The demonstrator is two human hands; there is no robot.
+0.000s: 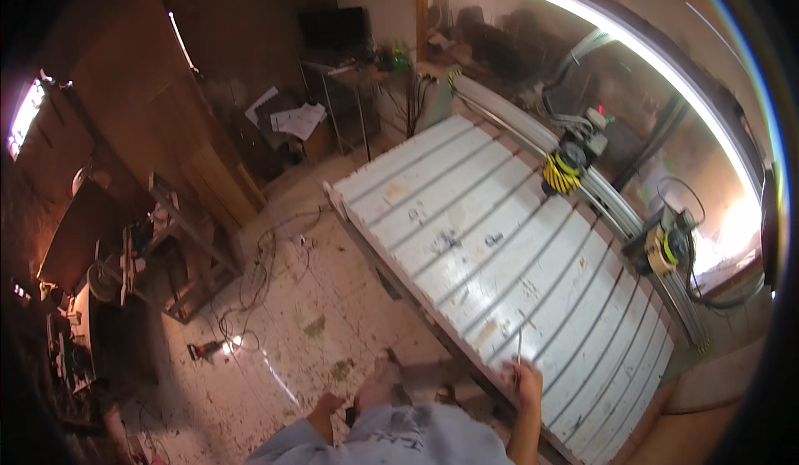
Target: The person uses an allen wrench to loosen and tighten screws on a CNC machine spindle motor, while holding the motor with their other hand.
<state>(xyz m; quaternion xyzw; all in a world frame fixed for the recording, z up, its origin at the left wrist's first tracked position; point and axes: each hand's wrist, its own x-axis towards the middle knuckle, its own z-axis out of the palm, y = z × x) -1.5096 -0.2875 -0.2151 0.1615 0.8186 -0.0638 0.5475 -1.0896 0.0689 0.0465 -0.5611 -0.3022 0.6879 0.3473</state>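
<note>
My right hand (526, 383) is raised over the near edge of a large white machine bed (466, 240) crossed by dark parallel slots. Its fingers are closed around a thin rod (520, 344) that points up and away from me; the exact kind is too small to make out. Low beside my body, my left hand (330, 402) hangs above the floor, apart from the bed. Its fingers are too small and unclear to read. Across the bed's far side runs a gantry rail (516, 119) carrying a tool head with a yellow-and-black striped collar (561, 175).
A second machine unit (667, 244) sits on the rail at right, under a long bright tube lamp (616, 28). On the littered floor lie a red-and-black power tool (204, 350) and loose cables (265, 273). A wooden stand (196, 240) is at left; papers (298, 121) lie farther back.
</note>
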